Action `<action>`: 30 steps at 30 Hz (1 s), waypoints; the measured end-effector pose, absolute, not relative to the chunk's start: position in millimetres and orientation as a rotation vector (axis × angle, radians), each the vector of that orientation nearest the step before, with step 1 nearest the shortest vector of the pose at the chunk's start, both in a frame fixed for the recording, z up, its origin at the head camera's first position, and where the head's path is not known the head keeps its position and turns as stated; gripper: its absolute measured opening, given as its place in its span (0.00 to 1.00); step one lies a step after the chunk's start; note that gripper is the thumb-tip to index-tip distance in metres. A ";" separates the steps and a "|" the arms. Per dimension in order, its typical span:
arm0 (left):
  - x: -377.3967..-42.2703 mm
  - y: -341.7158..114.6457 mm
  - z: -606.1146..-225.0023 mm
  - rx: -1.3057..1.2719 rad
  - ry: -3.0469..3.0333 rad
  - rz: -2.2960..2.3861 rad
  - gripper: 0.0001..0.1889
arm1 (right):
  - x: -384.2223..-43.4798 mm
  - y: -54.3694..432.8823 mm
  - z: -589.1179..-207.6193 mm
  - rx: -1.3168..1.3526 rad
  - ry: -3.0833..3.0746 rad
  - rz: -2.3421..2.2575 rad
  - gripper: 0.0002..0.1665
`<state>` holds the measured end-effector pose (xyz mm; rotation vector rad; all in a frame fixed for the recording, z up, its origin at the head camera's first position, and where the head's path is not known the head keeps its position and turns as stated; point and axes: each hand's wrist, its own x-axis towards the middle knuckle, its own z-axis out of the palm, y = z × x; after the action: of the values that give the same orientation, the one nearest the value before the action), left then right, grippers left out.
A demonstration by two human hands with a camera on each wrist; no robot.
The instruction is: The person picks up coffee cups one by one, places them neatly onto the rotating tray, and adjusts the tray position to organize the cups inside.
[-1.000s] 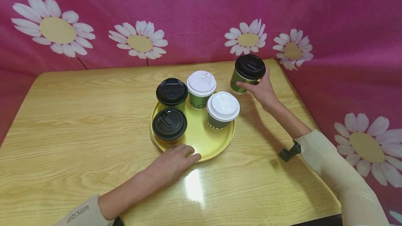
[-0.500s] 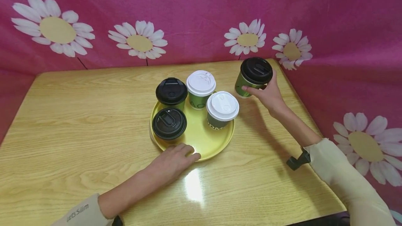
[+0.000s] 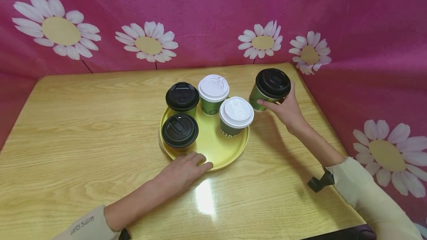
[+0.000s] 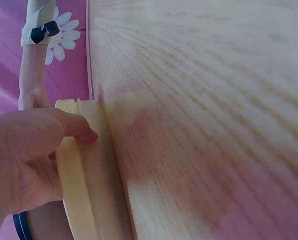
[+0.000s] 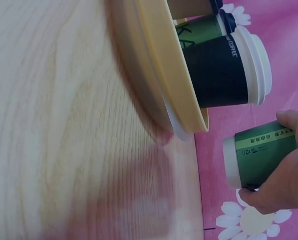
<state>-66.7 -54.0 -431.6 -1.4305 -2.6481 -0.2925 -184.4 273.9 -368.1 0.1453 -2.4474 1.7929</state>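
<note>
My right hand [image 3: 287,110] grips a green paper coffee cup [image 3: 258,97] with a black lid, right of the round yellow tray [image 3: 217,156]. In the right wrist view, the base of this green cup [image 5: 261,155] hangs clear of the wood. At the tray's near edge, my left hand [image 3: 183,169] holds the rim; the left wrist view has its thumb on the tray's outer wall [image 4: 76,185]. Standing on the tray are two black-lidded cups [image 3: 180,130], a green cup with a white lid [image 3: 213,88] and a dark cup with a white lid [image 3: 237,114].
The wooden table [image 3: 83,132] spreads around the tray. A pink cloth [image 3: 207,17] with daisies rises behind the table and along its right side. The white-lidded dark cup is the tray's closest cup to my right hand.
My right hand has carried the green cup rightward, then toward the near side of the table. The left hand, the tray and its cups have stayed in place.
</note>
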 end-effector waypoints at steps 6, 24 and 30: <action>-65.8 -54.2 -431.4 -1.431 -2.646 -0.296 0.14 | -172.3 274.2 -368.9 0.088 -2.404 1.847 0.48; -65.7 -54.0 -432.0 -1.418 -2.639 -0.274 0.14 | -136.7 276.1 -367.5 0.090 -2.420 1.916 0.50; -66.9 -53.6 -431.3 -1.422 -2.636 -0.265 0.15 | -130.2 275.4 -366.6 0.086 -2.392 1.939 0.50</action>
<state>-66.9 -53.6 -431.3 -1.4218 -2.6360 -0.2648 -130.2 275.4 -366.6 0.0862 -2.3923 1.9394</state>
